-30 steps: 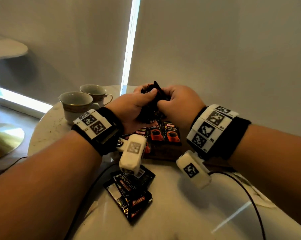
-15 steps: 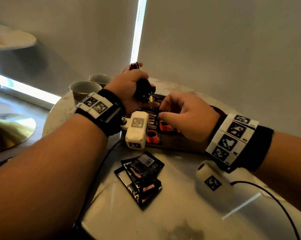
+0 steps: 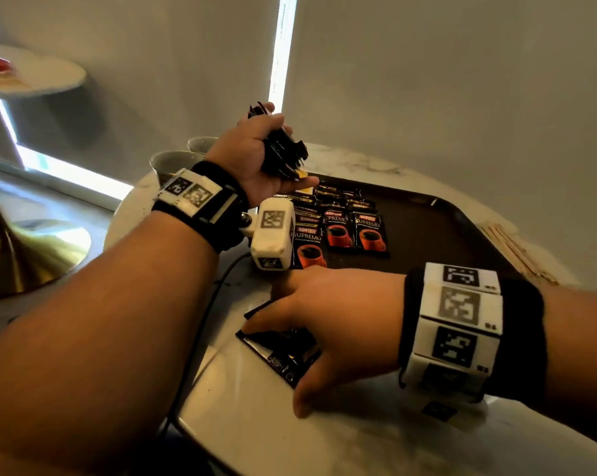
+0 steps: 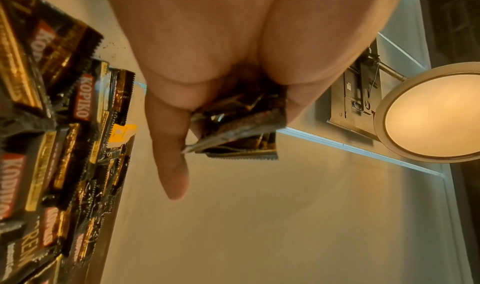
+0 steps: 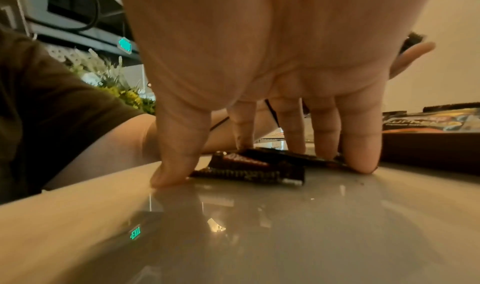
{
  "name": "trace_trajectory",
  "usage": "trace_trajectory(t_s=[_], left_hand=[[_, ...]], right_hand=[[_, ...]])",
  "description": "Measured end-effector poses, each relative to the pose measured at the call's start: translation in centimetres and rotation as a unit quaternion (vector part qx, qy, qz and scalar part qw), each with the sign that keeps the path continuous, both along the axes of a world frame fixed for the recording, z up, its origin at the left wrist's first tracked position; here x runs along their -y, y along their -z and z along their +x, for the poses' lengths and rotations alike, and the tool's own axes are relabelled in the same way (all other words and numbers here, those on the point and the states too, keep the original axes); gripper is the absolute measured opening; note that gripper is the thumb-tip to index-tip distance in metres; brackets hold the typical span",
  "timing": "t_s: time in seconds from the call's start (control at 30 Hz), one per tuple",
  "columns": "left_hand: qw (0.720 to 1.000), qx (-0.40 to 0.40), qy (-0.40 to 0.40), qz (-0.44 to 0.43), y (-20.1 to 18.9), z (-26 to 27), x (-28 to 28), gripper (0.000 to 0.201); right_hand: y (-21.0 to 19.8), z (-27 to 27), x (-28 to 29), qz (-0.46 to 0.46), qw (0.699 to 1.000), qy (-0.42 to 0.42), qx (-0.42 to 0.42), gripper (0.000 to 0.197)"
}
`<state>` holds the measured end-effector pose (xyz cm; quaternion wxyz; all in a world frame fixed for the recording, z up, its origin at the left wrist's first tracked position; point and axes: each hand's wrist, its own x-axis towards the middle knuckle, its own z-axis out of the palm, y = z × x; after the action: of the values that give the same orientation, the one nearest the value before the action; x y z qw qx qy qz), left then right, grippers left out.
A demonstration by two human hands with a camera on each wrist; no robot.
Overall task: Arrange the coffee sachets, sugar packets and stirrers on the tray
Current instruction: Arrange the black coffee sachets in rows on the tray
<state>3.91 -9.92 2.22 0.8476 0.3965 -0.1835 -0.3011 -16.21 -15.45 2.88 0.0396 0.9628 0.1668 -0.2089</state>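
Note:
My left hand [image 3: 273, 149] is raised above the far left corner of the dark brown tray [image 3: 438, 231] and grips a bunch of black coffee sachets [image 3: 285, 154]; the left wrist view shows the bunch [image 4: 241, 128] held between thumb and fingers. Rows of Kopiko sachets [image 3: 338, 230] lie flat on the tray's left part, with a yellow packet [image 3: 302, 173] at their far end. My right hand [image 3: 290, 341] reaches down on a small pile of sachets [image 3: 273, 355] on the table in front of the tray. Its fingers [image 5: 324, 141] touch the pile [image 5: 259, 171] and its thumb presses the table beside it.
Two cups [image 3: 177, 161] stand at the table's far left, behind my left wrist. Wooden stirrers [image 3: 517, 250] lie on the table right of the tray. A black cable [image 3: 201, 324] runs over the near left table edge. The tray's right half is bare.
My left hand has lifted higher with its bunch of sachets. My right hand has left the tray and come down toward me onto the pile on the table.

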Motion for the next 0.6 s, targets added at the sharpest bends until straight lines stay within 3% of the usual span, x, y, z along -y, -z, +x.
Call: trace_trajectory(t_s=[0.17, 0.4, 0.6], left_hand=[[1.000, -0.003, -0.013, 0.004, 0.0, -0.2, 0.0, 0.026], [1.000, -0.014, -0.024, -0.003, -0.1, -0.3, -0.2, 0.027], [0.999, -0.020, -0.029, -0.006, -0.2, -0.5, -0.5, 0.026]], right_hand=[[0.5, -0.2, 0.2, 0.011, 0.998, -0.051, 0.033, 0.063], [1.8, -0.5, 1.3, 0.016, 0.995, -0.067, 0.066, 0.046], [0.5, -1.5, 3.3, 0.119, 0.990, 0.005, 0.072, 0.043]])
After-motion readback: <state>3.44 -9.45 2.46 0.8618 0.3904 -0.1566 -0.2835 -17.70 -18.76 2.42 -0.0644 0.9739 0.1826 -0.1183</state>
